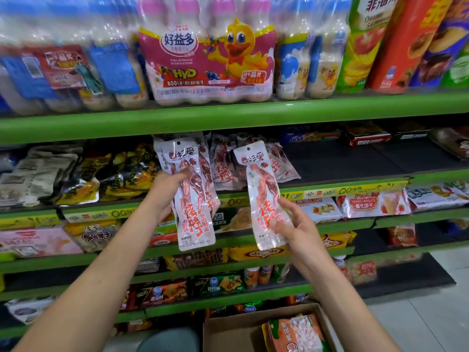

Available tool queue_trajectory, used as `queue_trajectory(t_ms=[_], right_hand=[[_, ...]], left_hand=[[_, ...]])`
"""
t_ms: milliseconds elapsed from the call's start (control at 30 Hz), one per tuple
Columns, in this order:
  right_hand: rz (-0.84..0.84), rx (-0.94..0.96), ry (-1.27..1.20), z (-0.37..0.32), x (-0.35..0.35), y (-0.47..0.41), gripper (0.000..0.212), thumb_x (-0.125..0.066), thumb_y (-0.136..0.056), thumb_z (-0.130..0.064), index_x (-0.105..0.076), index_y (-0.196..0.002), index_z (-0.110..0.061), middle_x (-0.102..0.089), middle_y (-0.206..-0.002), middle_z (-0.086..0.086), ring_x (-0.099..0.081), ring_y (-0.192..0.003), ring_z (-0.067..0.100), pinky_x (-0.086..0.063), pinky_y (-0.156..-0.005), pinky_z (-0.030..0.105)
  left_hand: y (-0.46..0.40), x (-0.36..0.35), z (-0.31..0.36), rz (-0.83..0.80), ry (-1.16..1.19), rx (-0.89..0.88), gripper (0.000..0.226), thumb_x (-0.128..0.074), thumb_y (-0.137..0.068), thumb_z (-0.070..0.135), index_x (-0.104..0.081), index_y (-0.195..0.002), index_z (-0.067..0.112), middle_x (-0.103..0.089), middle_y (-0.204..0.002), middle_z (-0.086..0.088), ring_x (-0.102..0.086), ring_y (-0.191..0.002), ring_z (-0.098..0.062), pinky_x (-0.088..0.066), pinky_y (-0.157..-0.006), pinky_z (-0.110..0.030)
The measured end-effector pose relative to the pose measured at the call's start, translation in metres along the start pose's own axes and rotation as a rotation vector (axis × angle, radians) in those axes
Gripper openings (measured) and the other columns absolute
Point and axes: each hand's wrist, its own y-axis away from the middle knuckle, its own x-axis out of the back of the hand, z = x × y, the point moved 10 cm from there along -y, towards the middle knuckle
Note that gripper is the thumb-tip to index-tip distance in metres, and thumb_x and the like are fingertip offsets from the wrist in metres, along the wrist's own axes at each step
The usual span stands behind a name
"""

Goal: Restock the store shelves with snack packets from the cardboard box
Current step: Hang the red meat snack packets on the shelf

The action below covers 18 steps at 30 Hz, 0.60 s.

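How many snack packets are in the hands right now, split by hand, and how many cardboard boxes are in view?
Packets in left hand: at least 2, a fanned bunch
Packets in right hand: 1, a single packet
Cardboard boxes: 1, cardboard box at the bottom
Total: at least 3 packets held, 1 box

The snack packets [193,196] are glossy clear plastic film that catches the light, the shrink-wrapped bottle pack [210,64] up top is shiny and crinkled too, the green shelf edges [228,118] look like smooth painted metal, and the cardboard box [228,331] is matt brown.
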Motion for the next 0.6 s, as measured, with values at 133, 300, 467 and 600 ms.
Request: queue_trajectory(t_ms=[133,300,467,600], right_hand=[[0.147,0.137,0.191,-0.053,0.030,-0.049,0.038,-0.064,-0.094,-0.004,-0.060,-0.121,-0.030,-0.075,-0.096,-0.019,-0.072,-0.085,0.005,-0.057,-0.063,0.020],[0.333,0.246,0.436,-0.111,0.059,-0.124,0.035,-0.065,-0.087,-0.005,-0.067,-0.121,-0.011,-0.068,-0.100,0.004,-0.062,-0.083,0.017,-0.046,-0.071,0.026],[0.312,0.122,0.578,-0.105,0.057,-0.181,0.024,-0.064,-0.089,0.000,-0.070,-0.111,0.005,-0.068,-0.094,0.015,-0.061,-0.084,0.024,-0.047,-0.075,0.032],[0.281,0.046,0.947,-0.089,0.058,-0.185,0.031,-0.059,-0.095,-0.010,-0.068,-0.125,-0.006,-0.068,-0.124,0.016,-0.064,-0.113,0.031,-0.047,-0.093,0.028]], left_hand=[[-0.002,-0.001,-0.002,-0.024,-0.026,-0.006,0.025,-0.076,-0.088,0.025,-0.063,-0.108,0.017,-0.079,-0.092,0.010,-0.075,-0.084,-0.004,-0.056,-0.068,-0.016],[-0.001,-0.004,-0.003,-0.057,-0.013,0.000,0.025,-0.074,-0.090,0.021,-0.065,-0.111,0.012,-0.079,-0.097,-0.001,-0.077,-0.087,-0.016,-0.060,-0.072,-0.028],[-0.001,-0.004,-0.002,-0.046,-0.030,-0.002,0.027,-0.074,-0.090,0.024,-0.062,-0.113,0.014,-0.078,-0.097,0.011,-0.075,-0.085,-0.003,-0.057,-0.076,-0.021],[-0.002,-0.004,-0.001,-0.061,-0.062,-0.016,0.051,-0.075,-0.089,0.032,-0.055,-0.130,0.009,-0.068,-0.118,0.011,-0.063,-0.114,-0.008,-0.048,-0.093,-0.020]])
